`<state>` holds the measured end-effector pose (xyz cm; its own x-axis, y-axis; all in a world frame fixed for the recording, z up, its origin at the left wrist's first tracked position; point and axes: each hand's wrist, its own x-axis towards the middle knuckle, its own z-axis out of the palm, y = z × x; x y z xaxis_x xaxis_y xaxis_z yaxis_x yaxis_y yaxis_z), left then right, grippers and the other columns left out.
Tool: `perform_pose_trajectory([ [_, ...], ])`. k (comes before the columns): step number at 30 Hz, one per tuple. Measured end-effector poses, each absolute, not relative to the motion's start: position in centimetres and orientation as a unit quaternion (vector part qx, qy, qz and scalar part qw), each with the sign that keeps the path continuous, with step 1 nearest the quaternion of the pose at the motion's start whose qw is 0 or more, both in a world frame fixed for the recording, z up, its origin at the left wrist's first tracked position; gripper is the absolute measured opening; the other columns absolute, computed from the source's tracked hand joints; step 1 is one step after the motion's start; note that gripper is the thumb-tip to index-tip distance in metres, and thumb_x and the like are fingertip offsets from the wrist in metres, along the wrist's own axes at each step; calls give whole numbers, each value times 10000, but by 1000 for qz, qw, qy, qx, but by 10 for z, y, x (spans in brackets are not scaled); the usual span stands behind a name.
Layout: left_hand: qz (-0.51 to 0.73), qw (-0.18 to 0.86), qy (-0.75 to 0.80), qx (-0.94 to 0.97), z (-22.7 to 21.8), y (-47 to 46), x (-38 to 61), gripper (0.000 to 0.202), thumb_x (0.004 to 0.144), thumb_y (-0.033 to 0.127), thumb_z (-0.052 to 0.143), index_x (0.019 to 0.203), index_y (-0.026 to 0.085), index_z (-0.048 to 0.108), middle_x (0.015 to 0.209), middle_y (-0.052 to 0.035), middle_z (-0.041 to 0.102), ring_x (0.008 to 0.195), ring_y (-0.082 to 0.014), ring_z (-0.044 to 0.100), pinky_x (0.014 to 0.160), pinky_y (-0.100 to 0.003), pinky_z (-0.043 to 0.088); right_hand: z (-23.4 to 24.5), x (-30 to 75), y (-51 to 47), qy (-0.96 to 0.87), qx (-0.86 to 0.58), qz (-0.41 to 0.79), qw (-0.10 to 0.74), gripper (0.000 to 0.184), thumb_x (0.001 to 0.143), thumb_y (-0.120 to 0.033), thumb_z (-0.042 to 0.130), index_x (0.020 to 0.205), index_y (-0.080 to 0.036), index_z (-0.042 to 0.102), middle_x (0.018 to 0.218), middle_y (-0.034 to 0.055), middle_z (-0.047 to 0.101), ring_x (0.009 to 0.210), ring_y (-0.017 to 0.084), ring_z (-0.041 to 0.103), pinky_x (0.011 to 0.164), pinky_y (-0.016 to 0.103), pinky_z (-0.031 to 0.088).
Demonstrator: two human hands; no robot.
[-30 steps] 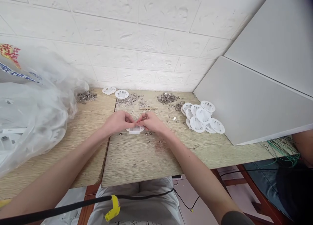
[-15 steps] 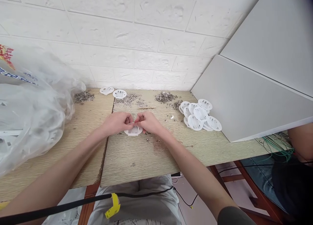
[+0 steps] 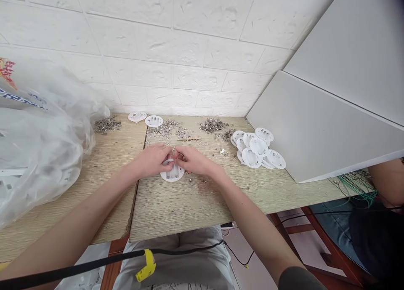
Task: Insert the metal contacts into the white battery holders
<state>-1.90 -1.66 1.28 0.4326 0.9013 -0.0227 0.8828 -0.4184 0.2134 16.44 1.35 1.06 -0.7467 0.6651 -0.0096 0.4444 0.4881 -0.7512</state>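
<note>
A round white plastic battery holder (image 3: pixel 172 174) with slots and small metal contacts lies on the table before me, under my fingers. My left hand (image 3: pixel 154 158) is closed in a pinch on its upper left edge. Against the upper right part of the holder, the fingertips of my right hand (image 3: pixel 193 159) are pressed together; whatever small piece they pinch is hidden. Both hands nearly touch at the fingertips. Just beyond them lie a thin wooden stick (image 3: pixel 189 139) and a pile of tiny metal pieces (image 3: pixel 167 128).
Several white holders (image 3: pixel 259 147) are heaped at the right by a grey panel (image 3: pixel 331 113). More metal pieces (image 3: pixel 213 125) lie near the wall. A clear plastic bag (image 3: pixel 41 147) fills the left. Green wires (image 3: pixel 356 187) and another person's arm (image 3: pixel 386 182) show at far right.
The holder has been turned: its flat edge faced me before, and a rounded edge faces me now. Both hands have shifted slightly around it.
</note>
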Motion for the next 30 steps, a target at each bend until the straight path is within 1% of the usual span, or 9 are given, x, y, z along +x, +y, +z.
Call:
perform_pose_trajectory([
  [5,68,115,529,838,6,-16,-19,111,821,319,487,809,211,459,787,-44,553,798,-233,534,664,-326,364,7,166,17,-859,-314,371,159,92,836,-94,510,849,-184,520,702,-45,504,646,111,454,605,239,323],
  [10,111,131,533,828,5,-15,-20,190,812,337,506,716,217,394,746,-33,539,733,-208,512,622,-310,343,4,167,22,-849,-305,393,178,59,848,-135,521,849,-174,565,659,-55,480,615,103,435,608,239,320],
  [14,183,139,547,805,10,-15,-21,213,840,383,516,736,202,472,731,-27,554,729,-196,516,639,-306,352,4,168,26,-826,-315,409,227,44,850,-195,547,875,-177,578,640,-59,458,592,103,412,576,239,309],
  [17,288,224,553,749,12,-15,-20,300,882,475,489,887,188,573,821,-39,626,743,-182,546,662,-304,397,5,168,28,-788,-325,428,301,90,873,-241,533,932,-187,573,663,-54,452,597,108,414,574,245,329],
  [19,345,325,534,700,13,-16,-17,373,875,516,503,1007,180,596,885,-49,654,714,-165,561,636,-294,428,4,168,30,-764,-331,434,345,107,889,-260,519,960,-195,564,672,-49,448,614,113,429,593,253,354],
  [22,364,483,500,619,11,-17,-11,452,822,499,594,1133,171,584,864,-51,656,637,-149,567,549,-279,465,1,168,33,-743,-361,431,363,166,899,-294,523,1033,-201,550,708,-36,480,652,124,467,614,265,383],
  [24,362,546,495,570,9,-18,-8,453,788,452,645,1136,167,591,832,-49,653,612,-147,570,508,-271,480,-2,168,34,-734,-394,427,353,277,907,-335,525,1143,-192,511,775,-17,529,678,130,499,628,276,407],
  [27,385,557,515,526,9,-17,-6,362,758,393,669,1018,145,622,792,-49,638,590,-136,559,468,-247,466,-3,169,36,-730,-441,405,330,439,917,-358,520,1293,-158,415,910,29,589,711,137,539,676,303,446],
  [30,409,536,536,507,11,-16,-7,318,737,351,670,963,133,622,738,-34,612,548,-117,527,429,-222,423,-4,170,37,-749,-458,362,314,422,911,-272,530,1306,-159,430,1052,72,607,820,152,575,791,340,473],
])
